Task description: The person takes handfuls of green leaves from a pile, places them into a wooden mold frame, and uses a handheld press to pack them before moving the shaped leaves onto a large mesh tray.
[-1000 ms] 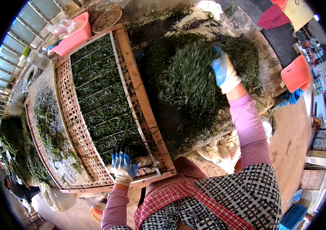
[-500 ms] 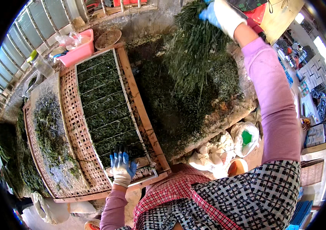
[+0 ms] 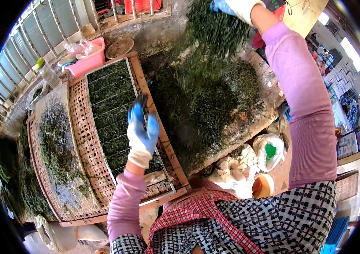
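Observation:
High over the heap, my right hand [image 3: 237, 7], in a blue-and-white glove, grips a hanging bunch of long, dark green leafy strands [image 3: 218, 34]. Its lower ends are smeared by motion. The strands hide part of my right fingers. My left hand [image 3: 142, 131], gloved the same way, hovers open above a white slatted frame [image 3: 132, 76], thumb apart from the fingers and nothing in it. Chopped-looking green leaves [image 3: 107, 99] fill the frame's rows. It lies on a woven bamboo mat [image 3: 80, 127] edged with a wooden bar [image 3: 154, 116].
A dark green heap [image 3: 213, 101] covers the stone slab right of the mat. A leaf-strewn board [image 3: 57, 139] lies to the left. Behind are a pink basin [image 3: 87, 61], a lidded jar [image 3: 46, 72] and a round basket [image 3: 120, 47]. White sacks [image 3: 235, 169] and an orange-rimmed bucket [image 3: 263, 185] stand near the slab's front edge.
My left hand has lifted from the near end of the frame and moved forward and right. My right hand has shifted up and slightly left with the bunch of strands.

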### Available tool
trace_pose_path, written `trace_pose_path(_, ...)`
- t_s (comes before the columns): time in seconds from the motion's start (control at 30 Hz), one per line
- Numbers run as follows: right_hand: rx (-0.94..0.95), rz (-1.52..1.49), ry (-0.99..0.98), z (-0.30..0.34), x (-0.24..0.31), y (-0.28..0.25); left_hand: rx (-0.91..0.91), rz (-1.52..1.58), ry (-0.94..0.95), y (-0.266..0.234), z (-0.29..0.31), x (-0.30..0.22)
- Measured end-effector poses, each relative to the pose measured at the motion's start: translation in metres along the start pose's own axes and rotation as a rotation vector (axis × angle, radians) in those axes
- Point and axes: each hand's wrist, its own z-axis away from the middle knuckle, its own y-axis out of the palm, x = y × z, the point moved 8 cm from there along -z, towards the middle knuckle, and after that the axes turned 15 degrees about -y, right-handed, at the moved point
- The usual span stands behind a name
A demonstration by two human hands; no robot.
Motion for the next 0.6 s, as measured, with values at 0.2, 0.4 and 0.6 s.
trace_pose_path(0.2,0.265,-0.073,-0.356,0.014,0.014,0.067,0.104,0.546,-0.123,0.006,-0.080,-0.043)
trace_pose_path(0.4,0.198,-0.906,0.197,0.038,0.029,0.075,0.667,1.095,-0.552,0.108,-0.101,-0.019)
trace_pose_path(0.6,0.092,-0.936,0.178,0.038,-0.072,0.060,0.600,0.344,0.151,0.141,-0.059,0.024)
